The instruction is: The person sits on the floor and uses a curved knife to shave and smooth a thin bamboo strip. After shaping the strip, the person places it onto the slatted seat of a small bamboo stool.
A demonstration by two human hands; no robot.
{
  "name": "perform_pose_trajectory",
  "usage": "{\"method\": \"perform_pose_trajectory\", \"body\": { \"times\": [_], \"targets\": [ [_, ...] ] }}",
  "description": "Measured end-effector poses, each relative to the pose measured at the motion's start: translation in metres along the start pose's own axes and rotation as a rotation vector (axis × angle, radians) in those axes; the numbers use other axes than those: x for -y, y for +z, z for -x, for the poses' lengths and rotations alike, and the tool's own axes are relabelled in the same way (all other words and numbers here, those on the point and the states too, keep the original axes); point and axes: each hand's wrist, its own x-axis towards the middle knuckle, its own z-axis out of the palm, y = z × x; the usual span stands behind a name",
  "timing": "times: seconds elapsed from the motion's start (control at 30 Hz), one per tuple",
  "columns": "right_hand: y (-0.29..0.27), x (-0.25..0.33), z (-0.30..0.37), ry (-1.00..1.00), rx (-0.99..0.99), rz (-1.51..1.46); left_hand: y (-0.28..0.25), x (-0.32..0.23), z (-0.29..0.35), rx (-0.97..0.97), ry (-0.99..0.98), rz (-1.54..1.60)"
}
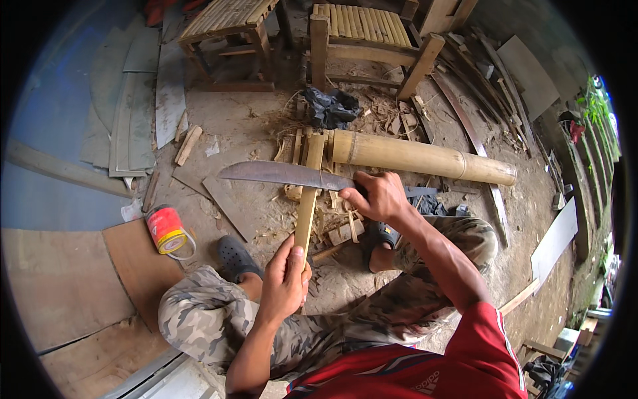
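My left hand (284, 279) is closed around the near end of a split bamboo strip (306, 219), which points away from me. In my right hand (381, 196) is the handle of a machete (266, 172); the handle itself is mostly hidden by my fingers. The long dark blade lies across the strip about midway, its tip out to the left. Beyond the blade, the strip's far end reaches the left end of a thick bamboo pole (425, 156) lying on the ground. Whether the strip rests on something there, I cannot tell.
Bamboo shavings and offcuts (345, 231) litter the ground between my feet. A crumpled black plastic bag (330, 108) lies beyond the pole. Two bamboo-topped seats (362, 24) stand at the back. A red and yellow can (166, 229) is at the left, and planks (485, 93) lie along the right.
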Motion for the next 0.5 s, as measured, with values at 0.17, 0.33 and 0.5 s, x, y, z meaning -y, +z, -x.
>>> {"method": "perform_pose_trajectory", "body": {
  "times": [0.17, 0.33, 0.5],
  "targets": [
    [0.01, 0.026, 0.02, -0.364, -0.026, 0.013, -0.002, 0.01, -0.007, -0.004, -0.008, -0.024],
    [-0.006, 0.008, -0.003, -0.141, 0.089, 0.04, -0.004, -0.004, -0.005, -0.006, -0.014, 0.035],
    [0.004, 0.03, 0.017, -0.298, 0.069, 0.037, -0.007, 0.003, -0.006, -0.013, -0.084, 0.068]
  ]
}}
